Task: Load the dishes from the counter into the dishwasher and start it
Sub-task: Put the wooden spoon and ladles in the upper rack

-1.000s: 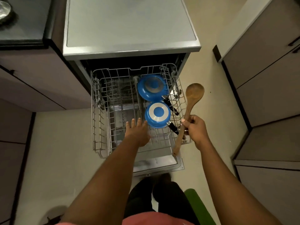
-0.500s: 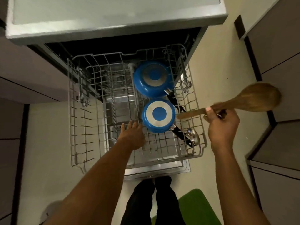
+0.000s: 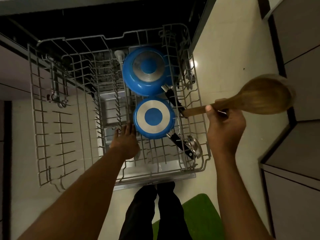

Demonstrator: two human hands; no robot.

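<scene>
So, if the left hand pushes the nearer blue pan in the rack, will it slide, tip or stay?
The nearer blue pan lies upside down on the rack wires, so it would probably catch rather than slide. Its metal base suggests some weight, so a light push from the left hand may hardly move it. Its long handle could snag.

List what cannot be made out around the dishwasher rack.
Head view:
- Insides of the larger blue pan and smaller blue pan: both bottom up.
- Bowl of the wooden spoon in the right hand: motion blur.
- Controls of the dishwasher: cut off by the top edge.
- Whether the left hand touches the rack: blurred.
</scene>
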